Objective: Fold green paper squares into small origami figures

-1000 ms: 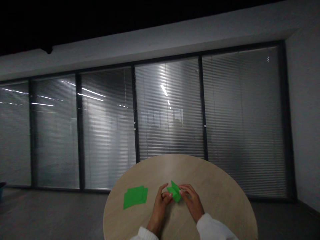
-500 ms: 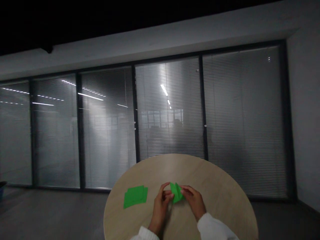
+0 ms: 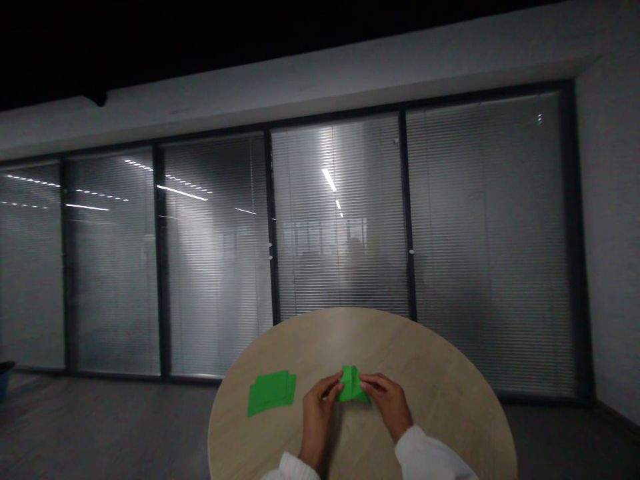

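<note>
A small folded piece of green paper (image 3: 351, 383) is held between both hands over the round table. My left hand (image 3: 319, 403) pinches its left side between thumb and fingers. On the right side, my right hand (image 3: 389, 399) grips the paper the same way. Creases run across the paper, and its lower edge flares out toward the right hand. To the left of my hands lie overlapping flat sheets of green paper (image 3: 271, 390), apart from both hands.
The round wooden table (image 3: 430, 373) stands before a row of dark-framed glass panels with blinds (image 3: 340, 267). A blue bin (image 3: 5, 380) shows at the far left edge on the grey floor (image 3: 115, 427).
The folded paper has turned and looks flatter and wider at the bottom. My left hand has shifted its hold slightly leftward; the right hand has barely moved.
</note>
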`<control>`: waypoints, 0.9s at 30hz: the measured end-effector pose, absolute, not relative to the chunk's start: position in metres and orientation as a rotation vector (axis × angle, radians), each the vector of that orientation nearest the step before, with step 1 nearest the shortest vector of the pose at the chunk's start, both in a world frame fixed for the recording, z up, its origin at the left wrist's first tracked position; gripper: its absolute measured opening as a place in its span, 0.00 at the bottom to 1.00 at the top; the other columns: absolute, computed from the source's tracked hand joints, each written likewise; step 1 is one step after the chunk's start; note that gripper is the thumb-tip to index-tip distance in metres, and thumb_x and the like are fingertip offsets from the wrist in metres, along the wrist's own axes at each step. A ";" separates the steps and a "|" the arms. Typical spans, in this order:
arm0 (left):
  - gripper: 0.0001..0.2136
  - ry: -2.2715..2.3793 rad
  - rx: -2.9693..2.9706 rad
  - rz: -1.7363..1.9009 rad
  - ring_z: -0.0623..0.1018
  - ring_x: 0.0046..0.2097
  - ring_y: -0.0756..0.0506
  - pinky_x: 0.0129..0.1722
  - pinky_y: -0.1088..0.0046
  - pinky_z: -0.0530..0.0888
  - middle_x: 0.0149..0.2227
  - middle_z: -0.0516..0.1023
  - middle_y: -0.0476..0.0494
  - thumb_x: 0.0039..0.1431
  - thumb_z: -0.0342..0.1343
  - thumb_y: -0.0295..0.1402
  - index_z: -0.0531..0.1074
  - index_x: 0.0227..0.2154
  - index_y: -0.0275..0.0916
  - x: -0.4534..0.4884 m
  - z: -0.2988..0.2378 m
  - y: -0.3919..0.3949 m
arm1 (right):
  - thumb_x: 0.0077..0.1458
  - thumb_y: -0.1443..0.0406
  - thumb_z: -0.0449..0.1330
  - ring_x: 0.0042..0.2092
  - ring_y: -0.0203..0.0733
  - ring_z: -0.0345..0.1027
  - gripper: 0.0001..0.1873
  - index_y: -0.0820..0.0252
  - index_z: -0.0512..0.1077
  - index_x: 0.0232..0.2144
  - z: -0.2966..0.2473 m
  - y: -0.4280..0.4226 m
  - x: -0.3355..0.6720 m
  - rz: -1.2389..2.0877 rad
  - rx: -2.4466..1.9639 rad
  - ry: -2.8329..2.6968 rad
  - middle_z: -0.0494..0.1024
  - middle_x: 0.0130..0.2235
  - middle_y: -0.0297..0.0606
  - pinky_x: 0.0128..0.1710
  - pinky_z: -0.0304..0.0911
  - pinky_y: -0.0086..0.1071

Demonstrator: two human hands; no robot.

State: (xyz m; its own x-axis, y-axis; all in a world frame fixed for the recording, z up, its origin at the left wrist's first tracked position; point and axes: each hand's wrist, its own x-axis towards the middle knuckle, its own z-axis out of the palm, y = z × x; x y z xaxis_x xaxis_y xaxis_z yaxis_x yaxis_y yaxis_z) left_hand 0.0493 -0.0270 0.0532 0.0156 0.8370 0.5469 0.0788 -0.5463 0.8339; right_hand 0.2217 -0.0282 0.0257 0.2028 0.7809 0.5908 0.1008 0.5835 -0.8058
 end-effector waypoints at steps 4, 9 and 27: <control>0.14 0.967 1.702 1.634 0.81 0.40 0.38 0.42 0.61 0.77 0.37 0.84 0.37 0.47 0.61 0.42 0.82 0.34 0.40 0.049 0.053 -0.027 | 0.46 0.48 0.65 0.39 0.50 0.75 0.20 0.56 0.81 0.33 0.023 -0.026 0.223 0.527 -0.869 -1.320 0.82 0.35 0.44 0.41 0.71 0.39; 0.12 0.995 1.700 1.660 0.81 0.39 0.38 0.43 0.61 0.77 0.36 0.84 0.38 0.48 0.59 0.41 0.82 0.32 0.40 0.049 0.056 -0.030 | 0.50 0.51 0.63 0.39 0.48 0.75 0.17 0.56 0.81 0.34 0.023 -0.027 0.221 0.477 -0.868 -1.329 0.82 0.34 0.43 0.40 0.70 0.37; 0.14 1.002 1.990 1.682 0.78 0.34 0.43 0.36 0.67 0.75 0.30 0.79 0.42 0.55 0.56 0.46 0.82 0.35 0.44 0.049 0.049 -0.027 | 0.61 0.58 0.54 0.41 0.44 0.72 0.13 0.54 0.78 0.37 0.025 -0.034 0.220 0.281 -0.884 -1.484 0.77 0.37 0.39 0.44 0.68 0.34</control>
State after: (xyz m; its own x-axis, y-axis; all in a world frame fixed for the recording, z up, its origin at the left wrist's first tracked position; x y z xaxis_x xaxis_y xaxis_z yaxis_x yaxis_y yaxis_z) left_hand 0.0494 -0.0271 0.0491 0.0459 0.7027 0.7100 0.2892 -0.6897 0.6639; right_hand 0.2195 -0.0341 0.0249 0.1224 0.6626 0.7389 0.3468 0.6690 -0.6574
